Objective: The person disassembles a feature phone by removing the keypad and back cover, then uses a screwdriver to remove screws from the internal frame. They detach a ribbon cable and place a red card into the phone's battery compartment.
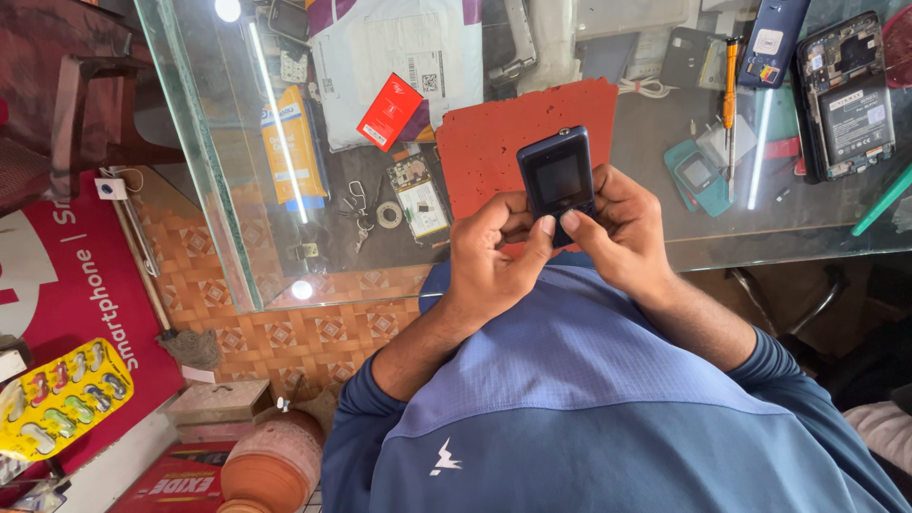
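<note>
Head view shows us holding a small dark blue keypad phone with both hands, its blank screen facing up, raised just above the near edge of the glass tabletop and over our blue shirt. Our left hand wraps the phone's lower left side, thumb stretched across to its bottom edge; our right hand clamps the lower right side, thumb tip meeting the left thumb on the keypad area. Both hands are closed on the phone and touch each other.

Just behind the phone lies a red work mat on the tabletop. Left of the mat we see a bare circuit board, a small metal ring and a bunch of keys. Farther back sit a red box on a white mailing bag, and a yellow and blue carton. Right of the mat we find a teal phone part, an orange screwdriver, a dark blue phone back and an opened smartphone with its battery showing. Below the tabletop, at lower left, stand a yellow blister card and a clay pot
</note>
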